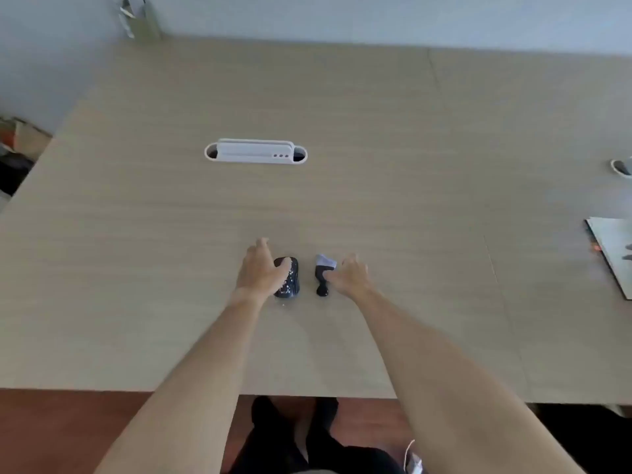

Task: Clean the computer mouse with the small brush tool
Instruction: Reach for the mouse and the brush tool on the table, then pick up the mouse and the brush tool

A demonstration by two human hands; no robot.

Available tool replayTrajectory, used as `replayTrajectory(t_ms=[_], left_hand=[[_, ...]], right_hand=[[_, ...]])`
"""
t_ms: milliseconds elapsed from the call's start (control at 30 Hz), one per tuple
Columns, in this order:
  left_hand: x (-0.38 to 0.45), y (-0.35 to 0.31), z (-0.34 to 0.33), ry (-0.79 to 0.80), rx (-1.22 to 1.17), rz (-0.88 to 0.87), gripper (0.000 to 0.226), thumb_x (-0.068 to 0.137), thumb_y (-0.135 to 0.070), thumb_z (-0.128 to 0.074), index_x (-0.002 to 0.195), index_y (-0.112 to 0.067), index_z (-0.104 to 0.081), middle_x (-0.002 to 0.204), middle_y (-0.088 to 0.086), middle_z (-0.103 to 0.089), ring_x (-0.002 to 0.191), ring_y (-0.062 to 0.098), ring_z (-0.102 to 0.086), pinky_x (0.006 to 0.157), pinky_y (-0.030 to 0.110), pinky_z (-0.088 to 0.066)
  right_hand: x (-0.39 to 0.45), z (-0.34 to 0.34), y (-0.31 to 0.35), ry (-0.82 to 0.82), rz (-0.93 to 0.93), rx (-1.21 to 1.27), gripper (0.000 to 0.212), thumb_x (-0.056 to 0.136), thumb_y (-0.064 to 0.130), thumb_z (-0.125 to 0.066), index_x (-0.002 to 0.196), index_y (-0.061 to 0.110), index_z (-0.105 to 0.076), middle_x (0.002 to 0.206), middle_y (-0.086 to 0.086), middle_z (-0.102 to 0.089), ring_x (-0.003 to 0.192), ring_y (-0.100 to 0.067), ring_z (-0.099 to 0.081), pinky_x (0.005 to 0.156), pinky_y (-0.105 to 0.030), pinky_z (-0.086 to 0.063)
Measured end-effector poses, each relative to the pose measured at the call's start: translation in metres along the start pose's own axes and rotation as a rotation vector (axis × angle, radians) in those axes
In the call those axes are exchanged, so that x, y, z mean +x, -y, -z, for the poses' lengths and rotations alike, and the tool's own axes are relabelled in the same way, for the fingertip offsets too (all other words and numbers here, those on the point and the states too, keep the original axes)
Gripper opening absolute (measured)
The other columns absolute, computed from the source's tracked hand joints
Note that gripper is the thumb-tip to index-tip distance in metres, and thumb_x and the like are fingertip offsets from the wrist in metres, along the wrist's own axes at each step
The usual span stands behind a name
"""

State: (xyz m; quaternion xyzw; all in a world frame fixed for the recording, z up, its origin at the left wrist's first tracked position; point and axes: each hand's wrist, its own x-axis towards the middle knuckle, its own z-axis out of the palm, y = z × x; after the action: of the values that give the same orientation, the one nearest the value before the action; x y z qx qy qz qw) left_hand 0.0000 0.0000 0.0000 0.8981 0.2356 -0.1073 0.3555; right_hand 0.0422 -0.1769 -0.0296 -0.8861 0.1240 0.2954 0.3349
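Observation:
A black computer mouse (290, 280) speckled with white crumbs lies on the wooden table (376, 165), near the front edge. My left hand (260, 270) rests on its left side, thumb over the top. Just right of it lies the small brush (323, 275), black handle toward me and pale bristles pointing away. My right hand (349, 274) touches the brush handle from the right, fingertips closing on it while it lies flat on the table.
A white cable-port cover (255, 152) is set into the table farther back. A second port (620, 167) and a paper or booklet (612, 254) sit at the right edge. The table's front edge runs just above my legs.

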Motion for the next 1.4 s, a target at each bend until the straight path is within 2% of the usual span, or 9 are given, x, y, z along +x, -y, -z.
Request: replayTrajectory(t_ms=[200, 467, 667, 833, 933, 1033, 1167, 1300, 1400], left_hand=[[-0.005, 0.019, -0.031, 0.055, 0.035, 0.119, 0.072, 0.08, -0.041, -0.071, 0.138, -0.014, -0.038, 0.135, 0.011, -0.045, 0.126, 0.033, -0.048, 0.102, 0.044, -0.046], [0.006, 0.022, -0.04, 0.043, 0.04, 0.147, 0.081, 0.072, -0.044, -0.076, 0.137, -0.017, -0.037, 0.131, 0.009, -0.047, 0.119, 0.033, -0.052, 0.096, 0.042, -0.049], [0.003, 0.014, -0.039, 0.047, 0.073, 0.131, 0.072, 0.075, -0.038, -0.074, 0.134, -0.011, -0.041, 0.129, 0.012, -0.05, 0.114, 0.036, -0.056, 0.094, 0.041, -0.05], [-0.004, 0.017, -0.033, 0.03, 0.008, 0.126, 0.068, 0.071, -0.037, -0.078, 0.124, -0.009, -0.046, 0.126, 0.007, -0.054, 0.113, 0.03, -0.058, 0.092, 0.04, -0.052], [-0.006, 0.015, -0.033, 0.029, 0.008, 0.122, 0.066, 0.072, -0.037, -0.077, 0.123, -0.008, -0.047, 0.126, 0.008, -0.054, 0.112, 0.031, -0.059, 0.092, 0.042, -0.052], [-0.008, 0.015, -0.032, 0.025, 0.069, 0.112, 0.058, 0.073, -0.035, -0.076, 0.116, -0.006, -0.05, 0.119, 0.008, -0.059, 0.106, 0.031, -0.061, 0.086, 0.04, -0.053], [-0.006, 0.015, -0.028, 0.049, 0.134, 0.101, 0.054, 0.073, -0.037, -0.076, 0.111, -0.008, -0.053, 0.113, 0.005, -0.061, 0.103, 0.028, -0.062, 0.078, 0.035, -0.051], [-0.003, 0.017, -0.025, 0.058, 0.163, 0.081, 0.053, 0.068, -0.037, -0.077, 0.108, -0.011, -0.054, 0.109, 0.003, -0.063, 0.098, 0.026, -0.062, 0.071, 0.03, -0.047], [-0.002, 0.017, -0.024, 0.065, 0.173, 0.07, 0.054, 0.067, -0.036, -0.078, 0.109, -0.011, -0.054, 0.109, 0.003, -0.063, 0.099, 0.026, -0.062, 0.073, 0.031, -0.049]], right_hand=[[-0.004, -0.041, 0.004, -0.113, -0.092, 0.076, 0.062, 0.074, 0.049, -0.067, 0.119, 0.012, -0.046, 0.093, 0.003, -0.051, 0.095, -0.028, -0.063, 0.07, -0.032, -0.045], [0.001, -0.047, 0.002, -0.181, 0.024, -0.172, 0.037, 0.09, 0.031, -0.058, 0.116, 0.007, -0.045, 0.11, -0.012, -0.064, 0.103, -0.035, -0.065, 0.072, -0.037, -0.046], [-0.006, -0.035, 0.003, -0.069, 0.147, -0.126, 0.045, 0.096, 0.02, -0.048, 0.138, 0.003, -0.043, 0.127, -0.019, -0.052, 0.118, -0.037, -0.053, 0.092, -0.042, -0.047], [-0.007, -0.016, 0.0, -0.027, 0.169, -0.023, 0.01, 0.086, 0.0, -0.047, 0.093, 0.001, -0.054, 0.097, -0.014, -0.052, 0.087, -0.029, -0.045, 0.067, -0.031, -0.034], [-0.006, -0.005, 0.014, 0.005, 0.212, -0.048, 0.006, 0.086, 0.001, -0.047, 0.089, 0.006, -0.051, 0.093, -0.013, -0.051, 0.084, -0.028, -0.043, 0.056, -0.03, -0.029], [-0.007, -0.001, 0.033, 0.098, 0.264, -0.102, 0.025, 0.087, 0.006, -0.049, 0.111, 0.008, -0.055, 0.11, -0.013, -0.054, 0.094, -0.031, -0.051, 0.067, -0.034, -0.042], [-0.006, -0.003, 0.054, 0.181, 0.335, -0.302, 0.029, 0.086, 0.003, -0.049, 0.112, 0.007, -0.062, 0.116, -0.012, -0.058, 0.103, -0.034, -0.059, 0.088, -0.045, -0.052], [-0.007, -0.005, 0.059, 0.206, 0.375, -0.429, 0.013, 0.083, -0.006, -0.047, 0.084, 0.002, -0.057, 0.093, -0.015, -0.055, 0.083, -0.031, -0.053, 0.069, -0.038, -0.043], [-0.007, 0.002, 0.057, 0.161, 0.359, -0.532, 0.023, 0.083, -0.012, -0.045, 0.079, 0.01, -0.053, 0.088, -0.011, -0.051, 0.079, -0.028, -0.047, 0.069, -0.033, -0.038]])
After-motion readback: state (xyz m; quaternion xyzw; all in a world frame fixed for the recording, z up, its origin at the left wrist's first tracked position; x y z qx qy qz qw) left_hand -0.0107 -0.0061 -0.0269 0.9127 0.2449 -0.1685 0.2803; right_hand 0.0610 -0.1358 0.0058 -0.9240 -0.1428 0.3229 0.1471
